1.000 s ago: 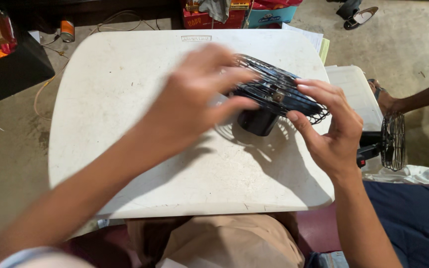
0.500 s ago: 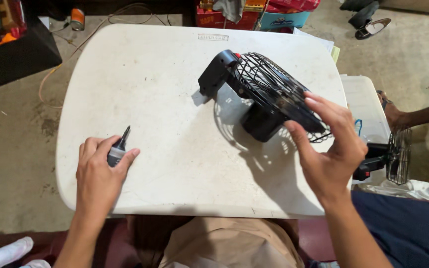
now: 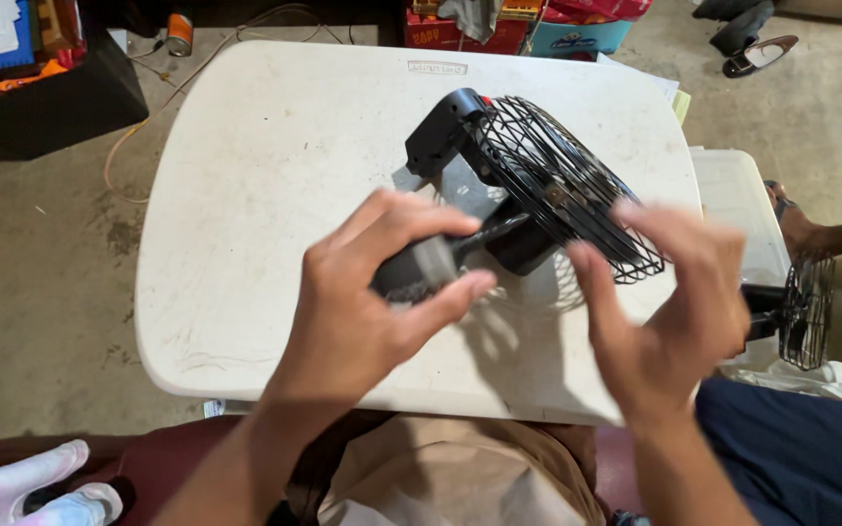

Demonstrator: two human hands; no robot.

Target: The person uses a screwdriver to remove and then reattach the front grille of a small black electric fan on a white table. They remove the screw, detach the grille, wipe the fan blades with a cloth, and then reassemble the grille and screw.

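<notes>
Left hand (image 3: 363, 312) grips a screwdriver (image 3: 440, 258), tip aimed at the small black fan (image 3: 538, 185) lying on the white table (image 3: 246, 195). Right hand (image 3: 674, 302) open, hovering beside the wire guard, holding nothing. Guard's on, no loose screws visible; looks early.

Two black wire-caged fans: one (image 3: 538, 185) at frame centre on the single white table (image 3: 275, 156), another (image 3: 799, 310) at the right edge. One screwdriver (image 3: 440, 258), one spray can (image 3: 179, 31) upper left.
</notes>
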